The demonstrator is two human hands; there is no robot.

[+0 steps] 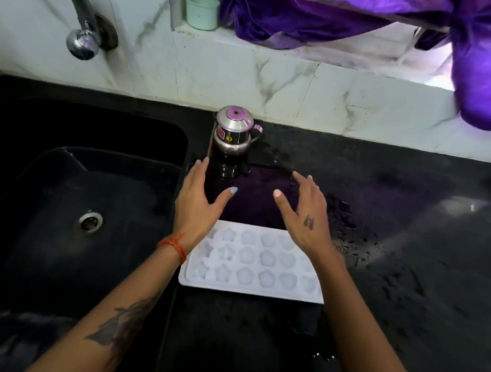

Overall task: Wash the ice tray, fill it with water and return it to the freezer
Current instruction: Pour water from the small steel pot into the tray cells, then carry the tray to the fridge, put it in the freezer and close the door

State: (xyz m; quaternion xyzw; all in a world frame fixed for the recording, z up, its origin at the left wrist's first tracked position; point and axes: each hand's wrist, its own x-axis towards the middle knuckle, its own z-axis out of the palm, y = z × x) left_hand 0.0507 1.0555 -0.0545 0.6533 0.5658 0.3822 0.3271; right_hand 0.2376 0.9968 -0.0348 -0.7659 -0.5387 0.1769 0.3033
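- Tray (252, 286): white, with star and pentagon moulds.
- Counter (409, 257): black, faintly speckled.
- Sink (70, 189): black; drain (90, 223) silver.
- Tap (82, 42): chrome.
- Pot (233, 130): steel, pink lid top, red label.
- Wall (247, 77): white with grey veining.
- Cup (201, 11): pale green.
- Cloth (489, 58): purple.
- Left hand (199, 199): blue thumbnail, orange wrist thread.
- Right hand (306, 214): pink thumbnail, dark tattoo.

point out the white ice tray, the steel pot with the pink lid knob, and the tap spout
white plastic ice tray (252, 286): head view, near rim strip below the moulds
small steel pot with pink lid knob (233, 132): head view, body wall
curved chrome tap spout (82, 42): head view, rounded nozzle end
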